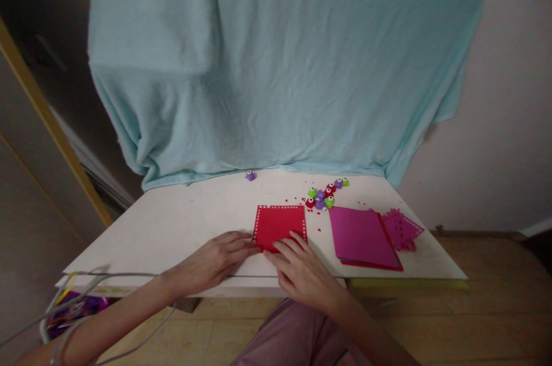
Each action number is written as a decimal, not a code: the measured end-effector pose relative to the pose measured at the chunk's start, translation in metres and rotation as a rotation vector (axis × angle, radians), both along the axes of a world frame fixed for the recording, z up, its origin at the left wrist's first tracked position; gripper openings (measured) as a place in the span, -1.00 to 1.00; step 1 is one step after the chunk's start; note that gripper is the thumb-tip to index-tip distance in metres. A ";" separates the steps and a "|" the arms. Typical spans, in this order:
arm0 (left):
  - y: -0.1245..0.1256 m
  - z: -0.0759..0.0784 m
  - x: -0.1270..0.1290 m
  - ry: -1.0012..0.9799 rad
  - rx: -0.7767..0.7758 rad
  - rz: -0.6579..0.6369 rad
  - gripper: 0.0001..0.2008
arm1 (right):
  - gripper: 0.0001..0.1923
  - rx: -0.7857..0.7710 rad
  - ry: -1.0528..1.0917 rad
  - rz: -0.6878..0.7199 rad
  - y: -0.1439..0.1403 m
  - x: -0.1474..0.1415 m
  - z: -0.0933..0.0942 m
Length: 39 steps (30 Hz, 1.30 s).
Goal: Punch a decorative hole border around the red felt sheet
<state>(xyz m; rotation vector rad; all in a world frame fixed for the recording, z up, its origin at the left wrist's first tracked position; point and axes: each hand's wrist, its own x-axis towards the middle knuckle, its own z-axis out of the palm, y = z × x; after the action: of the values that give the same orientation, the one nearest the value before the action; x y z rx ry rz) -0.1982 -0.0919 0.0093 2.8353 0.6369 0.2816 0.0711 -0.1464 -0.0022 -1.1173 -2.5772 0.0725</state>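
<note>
At lower centre of the frame, we press our left hand (215,259) and right hand (299,268), fingers flat and open, on the red punched sheet (279,224) on the counter (181,222), where a slip could crease its lace edge.

Both hands (259,265) — red paper (280,225)

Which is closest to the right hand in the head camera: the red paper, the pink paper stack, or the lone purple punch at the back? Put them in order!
From the right hand:
1. Red paper, under its fingertips.
2. Pink paper stack, to the right.
3. Lone purple punch, far back by the blue cloth.
</note>
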 end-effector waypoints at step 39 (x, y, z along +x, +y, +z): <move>-0.004 0.001 0.001 -0.033 0.079 -0.003 -0.60 | -0.56 0.055 0.124 -0.155 -0.016 0.066 -0.020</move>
<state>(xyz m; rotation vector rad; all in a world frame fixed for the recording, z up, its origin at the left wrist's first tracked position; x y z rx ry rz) -0.1974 -0.0957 0.0100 2.9001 0.6275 0.3600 0.1367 -0.1622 -0.0220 -1.2469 -2.3623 0.0332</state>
